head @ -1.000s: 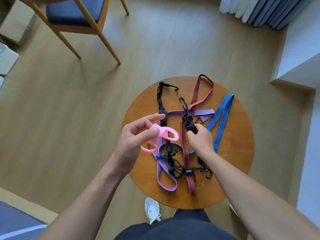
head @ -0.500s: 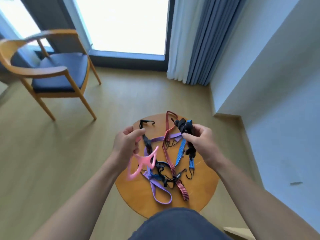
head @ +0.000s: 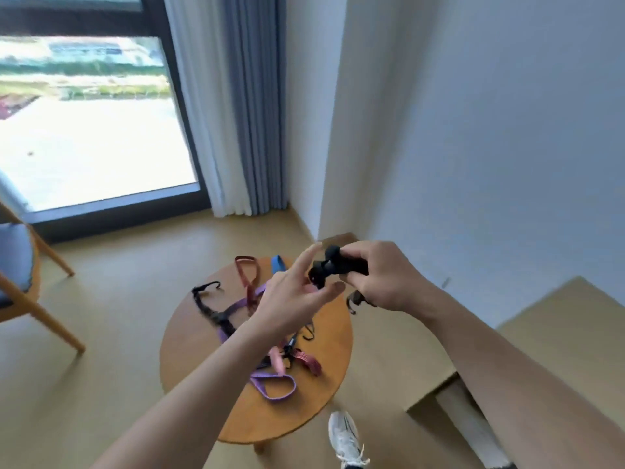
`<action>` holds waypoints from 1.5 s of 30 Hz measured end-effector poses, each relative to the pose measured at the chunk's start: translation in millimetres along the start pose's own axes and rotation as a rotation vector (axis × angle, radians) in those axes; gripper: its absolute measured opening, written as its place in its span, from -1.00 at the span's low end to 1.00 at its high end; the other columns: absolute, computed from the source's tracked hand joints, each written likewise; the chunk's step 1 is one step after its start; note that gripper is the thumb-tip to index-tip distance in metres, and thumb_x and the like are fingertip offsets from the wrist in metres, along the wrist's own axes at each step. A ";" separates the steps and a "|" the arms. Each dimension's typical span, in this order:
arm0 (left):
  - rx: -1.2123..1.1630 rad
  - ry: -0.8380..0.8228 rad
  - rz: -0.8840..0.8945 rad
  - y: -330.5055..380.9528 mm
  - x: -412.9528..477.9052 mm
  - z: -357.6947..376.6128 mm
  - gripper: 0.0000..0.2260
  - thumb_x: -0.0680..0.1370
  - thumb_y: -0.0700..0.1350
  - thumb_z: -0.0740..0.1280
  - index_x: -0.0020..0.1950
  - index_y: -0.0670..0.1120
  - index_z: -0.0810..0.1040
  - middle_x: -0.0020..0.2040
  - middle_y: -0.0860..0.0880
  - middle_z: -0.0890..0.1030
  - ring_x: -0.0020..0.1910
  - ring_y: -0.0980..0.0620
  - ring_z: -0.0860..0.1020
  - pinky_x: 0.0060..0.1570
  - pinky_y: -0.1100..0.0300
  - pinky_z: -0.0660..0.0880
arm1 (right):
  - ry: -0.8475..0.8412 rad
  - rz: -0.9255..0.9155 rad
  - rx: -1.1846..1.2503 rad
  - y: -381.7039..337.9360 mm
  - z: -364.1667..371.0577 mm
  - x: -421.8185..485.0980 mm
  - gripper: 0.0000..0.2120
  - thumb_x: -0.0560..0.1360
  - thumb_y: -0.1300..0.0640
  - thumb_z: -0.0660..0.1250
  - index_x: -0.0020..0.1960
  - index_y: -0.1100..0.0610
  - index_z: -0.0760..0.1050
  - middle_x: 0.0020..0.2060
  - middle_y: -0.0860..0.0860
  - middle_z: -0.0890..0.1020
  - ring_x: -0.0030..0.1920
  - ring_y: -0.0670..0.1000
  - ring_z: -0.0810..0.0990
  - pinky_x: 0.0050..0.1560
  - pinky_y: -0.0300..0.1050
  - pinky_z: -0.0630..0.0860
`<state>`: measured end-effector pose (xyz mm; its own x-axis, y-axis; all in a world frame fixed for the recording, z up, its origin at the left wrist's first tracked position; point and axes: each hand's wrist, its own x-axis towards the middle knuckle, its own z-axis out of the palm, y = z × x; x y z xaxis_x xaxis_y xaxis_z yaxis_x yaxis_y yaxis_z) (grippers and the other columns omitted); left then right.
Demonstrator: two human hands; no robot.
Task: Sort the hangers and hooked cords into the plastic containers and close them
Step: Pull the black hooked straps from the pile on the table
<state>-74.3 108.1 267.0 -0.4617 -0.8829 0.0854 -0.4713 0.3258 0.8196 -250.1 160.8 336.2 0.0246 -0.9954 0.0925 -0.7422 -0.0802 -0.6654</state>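
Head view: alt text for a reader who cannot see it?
The right hand grips a black bundled hooked cord above a round wooden table while the open left hand reaches toward it. A tangle of purple, red, blue and black hooked cords and a pink plastic hanger lie on the table.

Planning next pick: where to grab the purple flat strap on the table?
Pinch the purple flat strap at its near loop, from above on the person's side: that loop lies open on the round wooden table, probably clear of the tangle.
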 end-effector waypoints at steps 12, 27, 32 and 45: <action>-0.290 -0.662 -0.028 109.9 -23.2 133.2 -0.83 0.41 0.01 0.37 -0.08 -0.02 0.65 -0.48 0.10 0.42 -0.51 0.09 0.35 -0.49 0.23 0.26 | 0.570 0.260 0.536 51.8 -67.0 -158.8 -0.77 0.45 0.25 0.43 0.05 0.01 0.67 -0.10 0.07 0.73 -0.08 0.06 0.71 -0.07 -0.05 0.63; -0.547 -0.876 -0.193 285.2 -157.7 367.7 -0.84 0.61 -0.13 0.34 -0.16 -0.08 0.47 -0.52 0.05 0.29 -0.59 0.11 0.18 -0.57 0.28 0.12 | 1.185 0.468 -0.061 117.8 -127.2 -467.4 -0.86 0.50 0.15 0.46 -0.22 0.01 0.59 -0.36 -0.13 0.60 -0.36 -0.13 0.52 -0.31 -0.27 0.41; -0.736 -0.862 -0.257 329.5 -212.4 441.9 -0.90 0.56 -0.09 0.39 -0.12 -0.08 0.54 -0.48 0.01 0.31 -0.57 0.06 0.23 -0.56 0.22 0.24 | 0.836 0.792 0.143 147.3 -88.0 -556.4 -0.73 0.37 -0.18 0.48 -0.15 0.01 0.65 -0.31 -0.09 0.64 -0.31 -0.13 0.56 -0.21 -0.12 0.53; -0.472 -0.820 -0.054 400.7 -280.0 549.8 -0.87 0.57 0.08 0.43 -0.11 0.07 0.69 -0.31 0.06 0.70 -0.32 0.10 0.63 -0.31 0.23 0.50 | 1.102 1.044 0.223 228.3 -103.1 -655.9 -0.67 0.53 0.19 0.26 -0.41 0.03 0.41 -0.53 -0.10 0.49 -0.43 -0.14 0.46 -0.41 -0.33 0.30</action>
<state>-547.0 671.9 260.0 -0.9167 -0.3216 -0.2373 -0.2382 -0.0372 0.9705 -504.7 800.8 199.9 -0.9948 -0.0866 -0.0532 0.0026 0.5023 -0.8647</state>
